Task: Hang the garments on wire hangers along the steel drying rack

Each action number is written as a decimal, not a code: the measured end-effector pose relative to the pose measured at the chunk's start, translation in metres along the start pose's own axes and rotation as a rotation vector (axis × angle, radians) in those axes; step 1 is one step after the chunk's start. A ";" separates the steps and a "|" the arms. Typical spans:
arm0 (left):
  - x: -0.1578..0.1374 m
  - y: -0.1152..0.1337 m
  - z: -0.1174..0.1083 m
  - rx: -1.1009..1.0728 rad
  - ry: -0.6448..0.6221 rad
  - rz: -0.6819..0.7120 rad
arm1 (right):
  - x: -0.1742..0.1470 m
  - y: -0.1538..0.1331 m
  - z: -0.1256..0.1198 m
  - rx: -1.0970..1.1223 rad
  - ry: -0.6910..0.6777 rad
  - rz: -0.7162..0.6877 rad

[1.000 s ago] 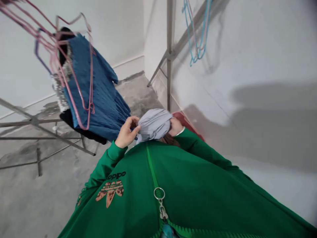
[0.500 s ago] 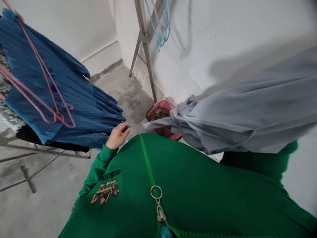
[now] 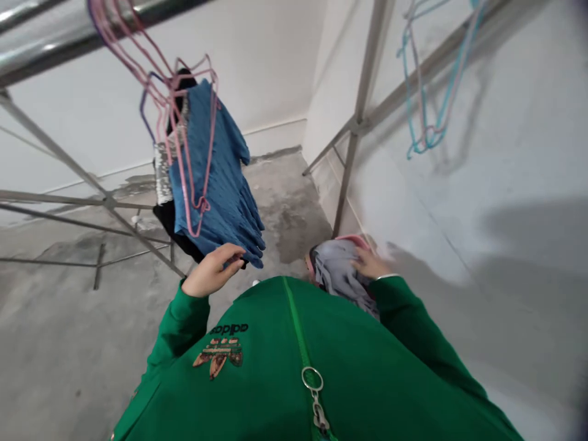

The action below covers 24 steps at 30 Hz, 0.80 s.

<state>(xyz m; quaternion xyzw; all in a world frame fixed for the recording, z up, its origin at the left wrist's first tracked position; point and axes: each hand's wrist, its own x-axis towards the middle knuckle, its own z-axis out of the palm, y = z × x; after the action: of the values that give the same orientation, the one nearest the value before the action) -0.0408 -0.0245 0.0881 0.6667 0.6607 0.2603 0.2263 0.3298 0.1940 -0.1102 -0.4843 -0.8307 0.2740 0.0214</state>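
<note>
Low at my right side, a grey garment [image 3: 337, 266] lies bunched in a pink container [image 3: 353, 239]. My right hand [image 3: 371, 263] is at the garment's right edge, slightly blurred, its fingers stretched out and not closed on the cloth. On the other side, my left hand [image 3: 215, 268] holds nothing, with fingers loosely bent and the thumb apart. Just beyond it is the lower part of a blue garment [image 3: 215, 184], which hangs among pink hangers [image 3: 188, 165].
A metal rail [image 3: 68, 46] crosses the upper left, above crossed rack legs [image 3: 110, 202]. Another metal frame [image 3: 353, 128] leans by the white wall, with light-blue and pink hangers [image 3: 429, 131]. Beside the blue garment hang black and patterned clothes [image 3: 163, 177].
The grey garment, stretched out at my right before, is now down in the pink container. My right hand has come into sight beside it. My view has shifted, showing more of the rack.
</note>
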 end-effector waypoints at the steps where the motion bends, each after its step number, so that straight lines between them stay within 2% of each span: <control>1: -0.008 0.003 -0.016 0.031 0.076 -0.017 | 0.008 -0.014 0.010 0.019 -0.085 -0.053; 4: -0.024 0.012 -0.050 0.139 0.445 -0.101 | 0.027 -0.063 0.026 0.070 -0.326 -0.216; 6: -0.021 0.017 -0.061 0.156 0.668 -0.111 | 0.040 -0.097 0.028 0.084 -0.393 -0.291; 7: -0.015 0.018 -0.064 0.151 0.727 -0.087 | 0.047 -0.114 0.026 0.088 -0.395 -0.318; 10: 0.017 0.010 -0.066 0.166 0.731 -0.006 | 0.064 -0.159 0.016 0.149 -0.390 -0.445; 13: 0.054 -0.012 -0.064 0.123 0.733 -0.009 | 0.071 -0.194 0.005 0.238 -0.375 -0.593; 15: 0.073 -0.029 -0.062 -0.087 0.751 -0.013 | 0.070 -0.209 0.002 0.261 -0.374 -0.655; 17: 0.083 -0.042 -0.059 -0.343 0.715 -0.009 | 0.067 -0.217 0.002 0.273 -0.384 -0.677; 19: 0.085 -0.047 -0.055 -0.477 0.661 -0.036 | 0.064 -0.220 0.005 0.288 -0.404 -0.665; 21: 0.080 -0.045 -0.048 -0.423 0.680 -0.108 | 0.062 -0.219 0.009 0.300 -0.426 -0.649; 24: 0.069 -0.036 -0.032 -0.048 0.861 -0.227 | 0.059 -0.216 0.012 0.314 -0.426 -0.652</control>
<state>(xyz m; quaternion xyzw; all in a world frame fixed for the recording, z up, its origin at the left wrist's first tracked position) -0.0897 0.0443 0.0920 0.4152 0.7575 0.5030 -0.0271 0.1234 0.1550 -0.0308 -0.1193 -0.8745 0.4700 0.0080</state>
